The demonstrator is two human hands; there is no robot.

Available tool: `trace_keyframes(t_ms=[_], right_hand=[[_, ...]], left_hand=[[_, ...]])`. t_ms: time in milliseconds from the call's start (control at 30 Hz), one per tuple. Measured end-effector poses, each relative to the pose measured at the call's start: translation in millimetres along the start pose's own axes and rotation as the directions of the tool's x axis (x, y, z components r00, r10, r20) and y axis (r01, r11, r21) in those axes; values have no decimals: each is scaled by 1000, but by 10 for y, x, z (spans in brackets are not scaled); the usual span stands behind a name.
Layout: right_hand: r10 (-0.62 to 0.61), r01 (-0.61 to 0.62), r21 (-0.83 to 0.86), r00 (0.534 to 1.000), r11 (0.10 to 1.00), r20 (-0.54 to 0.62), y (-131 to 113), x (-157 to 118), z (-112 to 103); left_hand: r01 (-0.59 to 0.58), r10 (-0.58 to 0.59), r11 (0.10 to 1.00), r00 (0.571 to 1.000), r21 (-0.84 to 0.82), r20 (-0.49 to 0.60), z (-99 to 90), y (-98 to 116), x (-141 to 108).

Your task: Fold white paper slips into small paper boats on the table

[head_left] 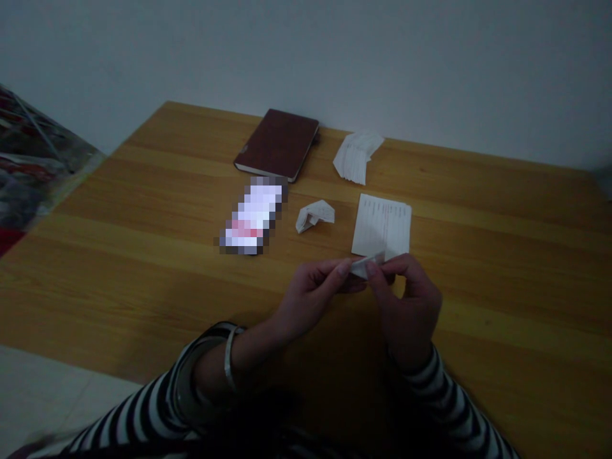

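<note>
A small folded piece of white paper [362, 265] is held between both hands above the table. My left hand [310, 293] pinches its left end between thumb and fingers. On its right side, my right hand [408, 306] grips the paper with thumb and index finger. Just beyond the hands lies a stack of white printed sheets [383, 223]. A folded paper piece [315, 214] rests to the left of that stack. Farther back, a fanned row of folded papers [356, 156] lies near the wall.
On the wooden table [143, 223], a phone with a lit, pixelated screen [253, 217] lies left of the folded piece. Behind it is a closed dark red notebook [280, 143]. The wall [335, 57] runs along the table's back edge. Cluttered items [29, 166] stand beyond the left edge.
</note>
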State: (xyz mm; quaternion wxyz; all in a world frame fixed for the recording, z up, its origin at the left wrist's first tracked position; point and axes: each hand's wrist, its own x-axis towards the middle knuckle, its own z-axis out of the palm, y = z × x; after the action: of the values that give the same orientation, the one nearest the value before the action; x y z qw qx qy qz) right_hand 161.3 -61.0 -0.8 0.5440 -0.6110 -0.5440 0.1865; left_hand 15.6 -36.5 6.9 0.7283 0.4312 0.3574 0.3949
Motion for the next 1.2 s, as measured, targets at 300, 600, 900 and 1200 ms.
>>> trace_keyframes(t_ms=[300,600,900,1200], right_hand=[[76,-66,86,991,994,-114,42,-60,75],[309,-452,329,861,829,405,25,-126,109],[347,-542,418,819,729,457,-94,-155,132],[268,-560,419,772,715,577,-33,-69,82]], left_hand=[[-2,19,998,969,65,-247,-22,-20,32],[-22,25,1000,979,21,-200,-38,52,41],[27,-28,1000,993,-13,-118,14,50,17],[-5,18,998,982,66,-189,-40,82,41]])
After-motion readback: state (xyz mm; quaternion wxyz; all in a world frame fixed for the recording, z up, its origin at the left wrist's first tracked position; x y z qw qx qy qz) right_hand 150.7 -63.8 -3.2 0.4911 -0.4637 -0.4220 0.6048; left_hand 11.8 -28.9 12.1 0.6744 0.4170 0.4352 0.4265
